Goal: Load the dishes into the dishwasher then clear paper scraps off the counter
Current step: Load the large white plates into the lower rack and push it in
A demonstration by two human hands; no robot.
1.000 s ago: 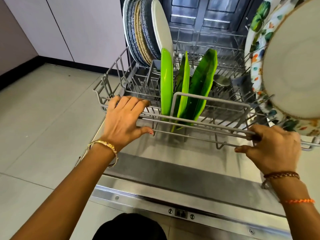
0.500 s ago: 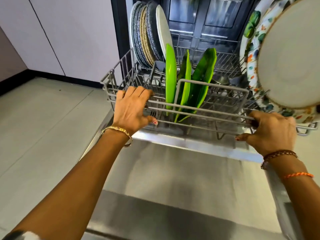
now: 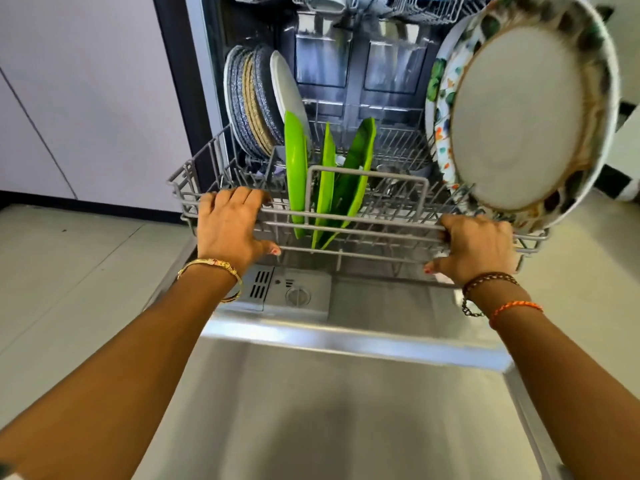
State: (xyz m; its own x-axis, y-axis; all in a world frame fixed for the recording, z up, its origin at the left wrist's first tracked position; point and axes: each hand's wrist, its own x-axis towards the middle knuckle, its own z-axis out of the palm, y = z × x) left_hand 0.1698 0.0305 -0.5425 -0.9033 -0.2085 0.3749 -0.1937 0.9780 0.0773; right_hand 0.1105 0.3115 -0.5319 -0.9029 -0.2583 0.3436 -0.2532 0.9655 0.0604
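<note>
The grey wire lower rack [image 3: 363, 233] sits partly inside the open dishwasher. My left hand [image 3: 230, 228] grips its front rail on the left, fingers curled over the top wire. My right hand [image 3: 476, 249] grips the same rail on the right. Upright in the rack stand several dark speckled plates [image 3: 251, 102], a white plate [image 3: 287, 88], a bright green plate [image 3: 295, 168] and green leaf-shaped dishes [image 3: 353, 178]. Large floral-rimmed plates [image 3: 519, 116] lean at the right end.
The steel dishwasher door [image 3: 332, 403] lies open and flat beneath my arms, with the detergent compartment [image 3: 294, 294] near the rack. The upper rack [image 3: 381, 5] shows at the top. Pale cabinets [image 3: 86, 98] and tiled floor [image 3: 69, 271] lie to the left.
The rack has slid back along the door into the dishwasher with both hands gripping its front rail. More of the steel door and the detergent compartment have come into view.
</note>
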